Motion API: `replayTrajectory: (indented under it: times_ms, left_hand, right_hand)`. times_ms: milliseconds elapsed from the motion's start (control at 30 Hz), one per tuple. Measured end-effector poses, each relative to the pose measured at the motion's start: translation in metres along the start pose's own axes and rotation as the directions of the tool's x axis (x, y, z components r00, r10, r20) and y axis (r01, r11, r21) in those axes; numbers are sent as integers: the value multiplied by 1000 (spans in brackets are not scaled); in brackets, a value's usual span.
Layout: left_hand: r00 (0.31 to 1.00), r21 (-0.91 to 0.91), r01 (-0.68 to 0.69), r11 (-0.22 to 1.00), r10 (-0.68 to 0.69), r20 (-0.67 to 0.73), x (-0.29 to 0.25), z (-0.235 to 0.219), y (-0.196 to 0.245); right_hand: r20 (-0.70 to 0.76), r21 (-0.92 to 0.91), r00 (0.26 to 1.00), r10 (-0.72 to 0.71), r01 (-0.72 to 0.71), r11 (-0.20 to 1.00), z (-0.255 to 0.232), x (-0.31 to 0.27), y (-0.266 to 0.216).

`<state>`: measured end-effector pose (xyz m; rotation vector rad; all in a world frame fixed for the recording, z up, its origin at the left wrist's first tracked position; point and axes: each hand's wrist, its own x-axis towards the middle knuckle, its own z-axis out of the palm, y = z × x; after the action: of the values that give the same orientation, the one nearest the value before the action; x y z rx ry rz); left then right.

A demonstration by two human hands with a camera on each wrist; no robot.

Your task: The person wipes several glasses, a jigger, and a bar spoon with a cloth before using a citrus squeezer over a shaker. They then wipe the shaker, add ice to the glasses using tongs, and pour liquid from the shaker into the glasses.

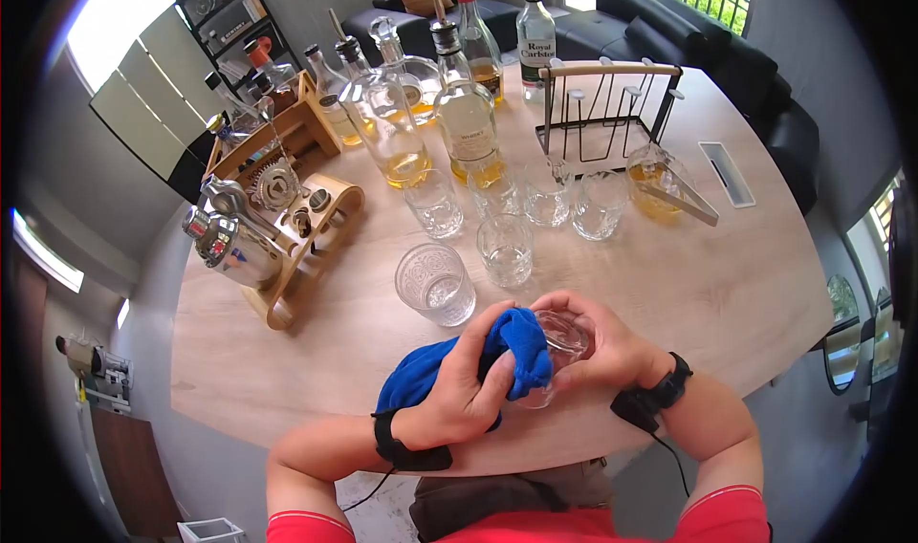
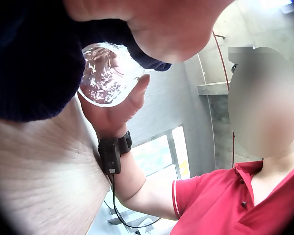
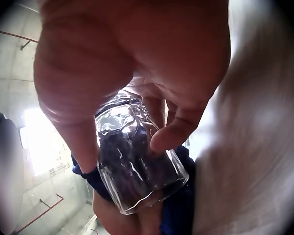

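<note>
My left hand point(image 1: 464, 385) grips a bunched blue cloth point(image 1: 521, 347), one end of which trails over the table to the left. Close beside it, my right hand point(image 1: 612, 347) holds a clear drinking glass point(image 1: 566, 337), tilted, thumb and fingers around its wall. The cloth meets the glass between the two hands. In the right wrist view the glass point(image 3: 137, 166) shows dark cloth through its wall. From the left wrist, its round end point(image 2: 110, 73) appears beside the dark cloth point(image 2: 34, 63). A patterned tumbler point(image 1: 436, 285) stands just beyond my left hand.
Several glasses point(image 1: 505, 251) stand ahead, with liquor bottles point(image 1: 469, 127) behind them. A wooden bar-tool rack point(image 1: 316, 242) with a metal shaker point(image 1: 225, 247) is on the left. At the right are a black glass rack point(image 1: 612, 113) and a glass bowl point(image 1: 653, 184) with tongs point(image 1: 690, 194).
</note>
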<state>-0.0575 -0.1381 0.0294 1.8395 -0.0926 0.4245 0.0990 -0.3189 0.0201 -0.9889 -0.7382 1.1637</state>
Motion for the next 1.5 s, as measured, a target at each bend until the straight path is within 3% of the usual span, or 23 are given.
replayTrajectory:
  times_ms: [67, 200, 333, 400, 533, 600, 667, 733, 800, 900, 967, 1067, 1100, 1167, 1267, 1333, 1400, 1500]
  left_hand:
    - [989, -48, 116, 992, -111, 94, -2, -1, 0]
    - [964, -204, 256, 945, -235, 124, 5, -4, 6]
    - [950, -280, 313, 907, -299, 94, 4, -5, 0]
    - [906, -335, 422, 842, -397, 145, 3, -7, -2]
    - [902, -473, 413, 778, -421, 94, 2, -4, 3]
    - [958, -358, 277, 892, -225, 180, 2, -3, -2]
    - [953, -319, 275, 907, -214, 212, 2, 0, 4]
    - [948, -417, 315, 853, -258, 188, 4, 3, 6]
    - [960, -402, 281, 871, -260, 109, 6, 5, 3]
    - [959, -274, 277, 921, -282, 20, 2, -2, -4]
    - [991, 112, 132, 985, -133, 6, 4, -9, 8]
    - [997, 132, 60, 989, -54, -52, 2, -2, 11]
    - [969, 267, 237, 934, -247, 2, -3, -6, 9]
    - [966, 284, 249, 926, -258, -7, 1, -5, 9]
    - [964, 304, 252, 918, -264, -2, 4, -4, 1]
    - [981, 212, 173, 962, -189, 53, 6, -3, -4]
    - [969, 191, 221, 956, -237, 63, 6, -3, -5]
    - [950, 179, 274, 945, -295, 99, 4, -4, -13]
  right_hand:
    - [-16, -7, 999, -52, 52, 999, -2, 0, -2]
    - [-76, 26, 996, -48, 50, 998, -5, -5, -7]
    - [-124, 44, 978, -165, 172, 984, -3, -3, -5]
    - [-130, 77, 974, -185, 196, 978, -6, -3, -3]
    - [-126, 213, 966, -224, 247, 945, -9, -1, -4]
    - [-237, 280, 950, -204, 268, 922, -6, -2, -12]
    - [-229, 270, 954, -191, 251, 930, -8, -3, -14]
    - [-220, 260, 959, -178, 234, 937, -12, -3, -12]
    - [-148, 161, 973, -176, 199, 967, -16, -1, -5]
    - [-89, 123, 987, -133, 144, 982, -15, -2, -8]
    - [-35, 77, 996, -87, 89, 993, -16, -3, -10]
    - [20, 48, 998, -64, 63, 997, -13, -4, -10]
    - [21, 46, 998, -65, 64, 997, -13, -4, -9]
    - [50, -53, 998, -37, 40, 998, -13, -5, -8]
    - [64, -42, 998, -29, 32, 999, -5, -5, -10]
    - [59, -42, 997, -46, 49, 998, -7, -4, -7]
    - [-14, -58, 984, -178, 176, 983, -9, -3, -9]
    - [-92, -5, 965, -246, 247, 969, -9, -3, -14]
